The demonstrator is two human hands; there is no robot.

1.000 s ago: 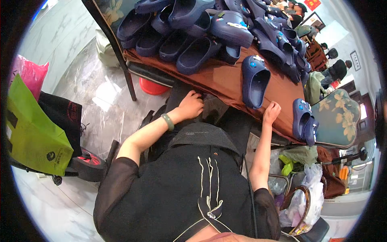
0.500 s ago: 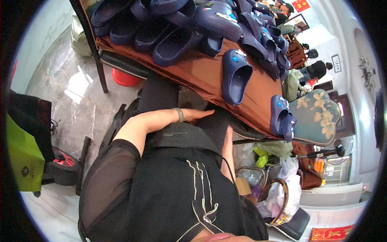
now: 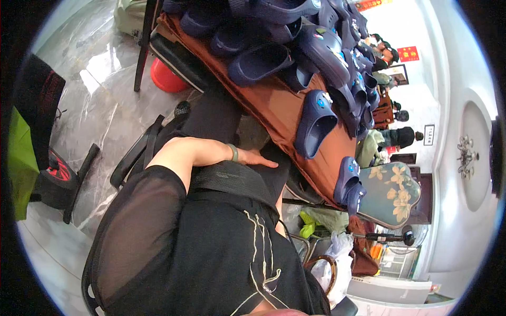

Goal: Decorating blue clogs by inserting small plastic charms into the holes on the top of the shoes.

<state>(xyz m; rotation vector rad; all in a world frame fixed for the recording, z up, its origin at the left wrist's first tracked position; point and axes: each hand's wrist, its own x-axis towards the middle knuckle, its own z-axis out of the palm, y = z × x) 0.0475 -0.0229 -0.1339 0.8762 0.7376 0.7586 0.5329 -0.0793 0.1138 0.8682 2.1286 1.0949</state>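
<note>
My left hand (image 3: 257,158), with a greenish bangle on its wrist, lies on my dark-trousered lap, fingers stretched out and nothing visible in it. Of my right arm only a strip of forearm (image 3: 279,210) shows beside the black mesh cloth (image 3: 229,181) on my lap; its fingers are hidden. Beyond my knees is a table with a brown cloth (image 3: 263,108). One navy clog (image 3: 315,124) with small charms lies on it apart from the heap. Another pair of navy clogs (image 3: 349,184) rests at the table's right corner. Neither hand visibly touches the clogs.
A large heap of navy clogs (image 3: 258,63) covers the table's far side. A red stool (image 3: 167,76) stands under the left edge. At right are a floral chair back (image 3: 392,192) and white plastic bags (image 3: 337,263). Several people sit in the background.
The view has turned, so table and clogs appear shifted. My left hand stays on my lap. My right hand, partly visible before, has slipped out of sight behind the black cloth.
</note>
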